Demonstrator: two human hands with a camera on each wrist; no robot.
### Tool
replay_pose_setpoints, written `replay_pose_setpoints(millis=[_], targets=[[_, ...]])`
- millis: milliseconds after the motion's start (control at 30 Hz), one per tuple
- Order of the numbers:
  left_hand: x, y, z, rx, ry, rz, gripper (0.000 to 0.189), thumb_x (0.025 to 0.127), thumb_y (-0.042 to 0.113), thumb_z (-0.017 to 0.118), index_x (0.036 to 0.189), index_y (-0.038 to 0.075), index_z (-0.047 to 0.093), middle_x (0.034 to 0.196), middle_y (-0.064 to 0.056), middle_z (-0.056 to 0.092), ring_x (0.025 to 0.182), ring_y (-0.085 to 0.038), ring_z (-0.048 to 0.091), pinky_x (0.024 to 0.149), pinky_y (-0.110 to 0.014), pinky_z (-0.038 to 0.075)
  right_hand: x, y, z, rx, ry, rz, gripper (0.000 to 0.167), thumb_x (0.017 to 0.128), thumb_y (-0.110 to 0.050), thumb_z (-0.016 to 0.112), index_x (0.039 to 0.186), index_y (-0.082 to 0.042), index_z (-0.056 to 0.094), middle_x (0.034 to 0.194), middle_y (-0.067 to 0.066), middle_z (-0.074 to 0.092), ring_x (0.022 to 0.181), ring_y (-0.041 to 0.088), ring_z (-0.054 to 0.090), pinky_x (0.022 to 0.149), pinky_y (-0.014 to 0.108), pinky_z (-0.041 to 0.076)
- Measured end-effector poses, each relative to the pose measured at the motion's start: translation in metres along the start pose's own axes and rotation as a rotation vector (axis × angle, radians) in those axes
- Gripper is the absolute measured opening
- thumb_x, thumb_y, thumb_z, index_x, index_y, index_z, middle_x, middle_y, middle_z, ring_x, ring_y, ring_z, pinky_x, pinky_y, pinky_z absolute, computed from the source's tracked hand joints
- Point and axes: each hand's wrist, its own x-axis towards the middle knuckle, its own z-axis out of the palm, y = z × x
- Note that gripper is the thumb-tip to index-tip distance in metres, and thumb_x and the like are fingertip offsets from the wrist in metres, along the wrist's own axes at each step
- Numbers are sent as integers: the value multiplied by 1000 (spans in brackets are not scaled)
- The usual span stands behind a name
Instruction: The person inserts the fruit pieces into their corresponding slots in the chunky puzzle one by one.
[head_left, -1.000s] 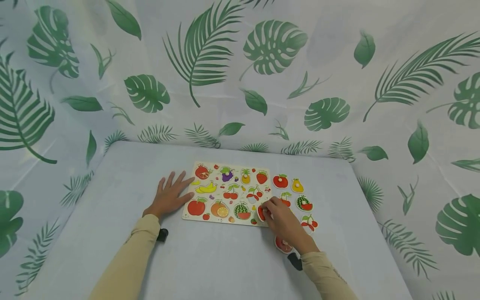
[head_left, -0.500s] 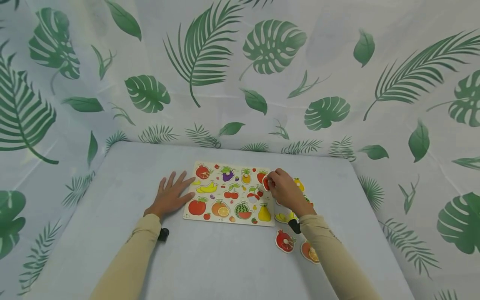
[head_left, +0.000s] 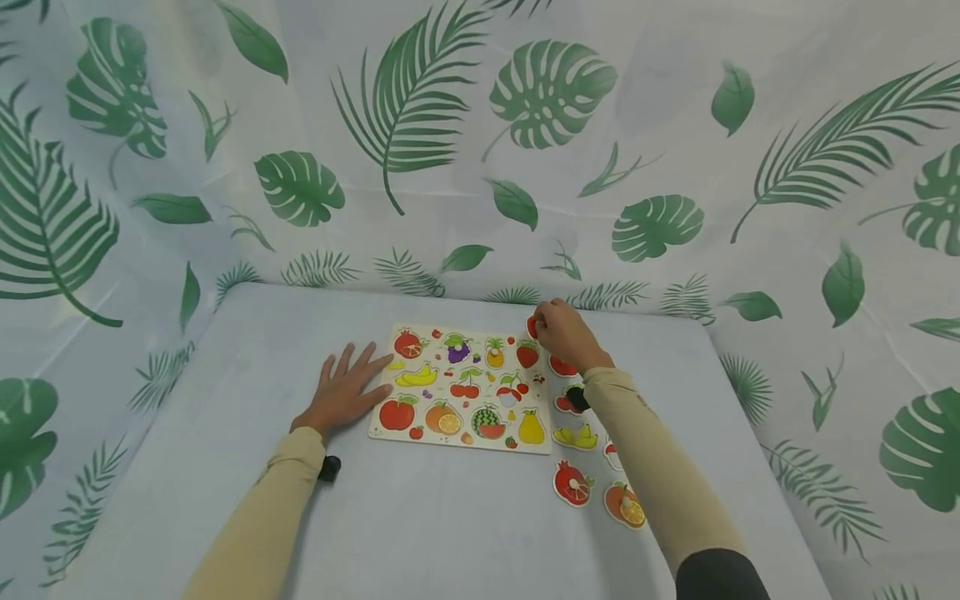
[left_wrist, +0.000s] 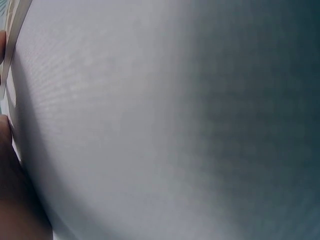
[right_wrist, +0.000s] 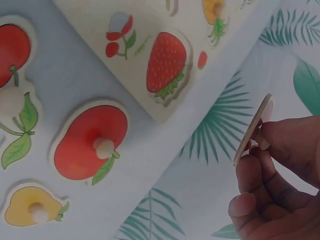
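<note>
My left hand (head_left: 347, 392) lies with spread fingers at the left edge of the fruit puzzle board (head_left: 420, 337), its thumb and index finger touching that edge. My right hand (head_left: 567, 333) is raised near the board's far right corner. Its thumb and fingers pinch the knob of a red puzzle piece (head_left: 532, 327). In the right wrist view this piece (right_wrist: 251, 131) is seen edge-on, apart from the board, so its picture is hidden. Nearby on the board is a strawberry picture (right_wrist: 165, 62). The left wrist view is mostly blurred tablecloth.
Loose knobbed pieces lie right of the board: an apple (right_wrist: 90, 142), a pear (right_wrist: 35, 207), bananas (head_left: 576, 437), a pomegranate (head_left: 573, 483) and an orange (head_left: 624, 505). The right forearm covers others. A leaf-patterned cloth (head_left: 420, 233) rises behind the table.
My right hand has carried the red piece from the board's near right corner up past its far right corner. The left hand has stayed at the board's edge.
</note>
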Motion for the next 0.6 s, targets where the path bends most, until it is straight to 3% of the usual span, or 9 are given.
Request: replay_pose_setpoints(millis=[300,600], targets=[[2,2,0,2,-6,4,73,107,54,57,169,21,37,179,-14,13,163,-43,-8,125,-64,-11,13,10,7,27,-102,129,17,99,6,55,108,8,69,105,23,65,94,36,57,85,47,55],[-1,2,-3,2,-4,-4,71,107,50,59,168,19,38,178,-16,14,162,-44,-7,125,-64,-11,11,13,25,53,-213,106,17,97,8,56,104,7,71,104,22,65,88,33,55,77,43,52]])
